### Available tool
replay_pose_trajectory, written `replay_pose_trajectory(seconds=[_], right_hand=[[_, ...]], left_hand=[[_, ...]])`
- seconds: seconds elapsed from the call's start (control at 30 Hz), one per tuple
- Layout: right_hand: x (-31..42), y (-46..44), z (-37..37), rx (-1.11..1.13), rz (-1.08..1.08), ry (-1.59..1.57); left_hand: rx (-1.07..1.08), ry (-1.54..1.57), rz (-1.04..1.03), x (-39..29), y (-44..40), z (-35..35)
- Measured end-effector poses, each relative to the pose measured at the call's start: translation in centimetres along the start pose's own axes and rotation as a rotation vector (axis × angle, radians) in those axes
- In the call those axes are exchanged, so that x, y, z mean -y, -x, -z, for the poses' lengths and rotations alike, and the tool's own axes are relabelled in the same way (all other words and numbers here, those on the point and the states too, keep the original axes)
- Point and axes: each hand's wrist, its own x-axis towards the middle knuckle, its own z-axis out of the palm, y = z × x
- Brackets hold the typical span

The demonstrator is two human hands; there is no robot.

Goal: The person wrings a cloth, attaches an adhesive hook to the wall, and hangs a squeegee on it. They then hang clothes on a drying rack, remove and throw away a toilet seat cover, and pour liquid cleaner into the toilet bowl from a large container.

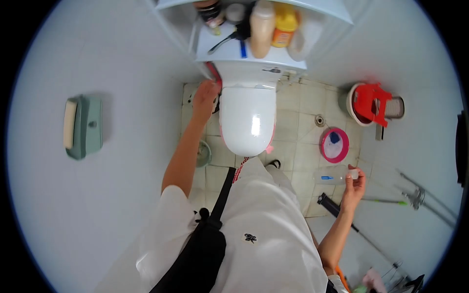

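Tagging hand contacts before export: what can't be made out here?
All in the head view:
Left hand: fingertips too small and blurred to tell whether they grip anything.
Clear bottle in the right hand: any print on its blue mark is too small to read.
Under the toilet lid: hidden, lid down.
Black object, far right: cut off by the dark lens border.

Pale floor tiles (304, 146) spread across the middle of the frame. The white toilet (244, 115) stood on them at upper centre, with a pink basin (347, 146) resting to its right. At the top, a white shelf (204, 52) carried a pale bottle (263, 30), a yellow bottle (286, 22) and a jar (235, 13).
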Motion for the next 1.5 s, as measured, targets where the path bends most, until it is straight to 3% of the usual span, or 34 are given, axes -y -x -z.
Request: replay_pose_trajectory(seconds=[0.13,0.27,0.3,0.37,0.47,0.53,0.6,0.63,0.73,0.8,0.83,0.9,0.93,1.0,1.07,1.23,1.37,1.5], right_hand=[[-1.8,-1.3,-6.0,0.193,0.019,0.299],[-7.5,-2.3,-12.7,0.490,0.074,0.117],[-8.1,-2.3,-14.7,0.530,0.096,0.126],[-8.8,-1.2,-18.9,0.580,0.086,0.152],[-9.9,0.5,-26.0,0.620,0.074,0.232],[-11.5,1.2,-31.0,0.628,0.127,0.358],[-14.2,1.4,-37.2,0.631,0.276,0.480],[-16.0,1.4,-40.3,0.635,0.345,0.544],[-23.1,0.2,-50.6,0.619,0.443,0.626],[-28.4,-0.7,-57.8,0.633,0.383,0.656],[-31.1,-1.9,-61.0,0.625,0.354,0.673],[-37.1,-3.4,-66.3,0.566,0.386,0.692],[-39.8,-4.1,-69.0,0.545,0.407,0.702],[-44.1,-4.9,-73.2,0.504,0.383,0.782],[-48.7,-5.6,-76.0,0.522,0.387,0.833],[-57.4,-7.9,-81.5,0.665,0.379,0.983],[-57.9,-7.8,-84.0,0.841,0.238,1.304],[-54.8,-6.1,-81.5,0.938,0.287,1.224]], left_hand=[[-0.101,-0.817,0.343,4.8,15.9,11.2],[-0.367,-0.949,0.588,8.4,36.5,15.3],[-0.410,-0.952,0.537,9.1,41.8,15.5],[-0.467,-0.826,0.882,8.9,49.5,15.4],[-0.567,-0.729,1.031,14.6,62.5,16.7],[-0.494,-0.722,1.157,11.8,64.3,14.8],[-0.457,-0.615,1.345,18.7,72.3,16.0],[-0.418,-0.608,1.215,18.4,72.9,14.8],[-0.749,-0.188,1.277,17.7,70.9,13.2],[-0.679,-0.233,1.342,19.1,70.4,13.8],[-0.714,-0.118,1.313,19.3,69.6,14.2],[-0.866,0.076,1.446,18.6,66.8,15.6],[-0.847,0.138,1.302,19.9,69.4,16.5],[-0.896,0.093,1.359,20.2,69.4,17.8],[-1.008,0.232,1.452,19.9,68.4,19.6],[-0.912,0.120,1.448,19.8,66.5,22.5],[-0.860,0.063,1.425,20.1,64.6,23.9],[-0.798,0.027,1.338,20.2,62.2,24.1]])
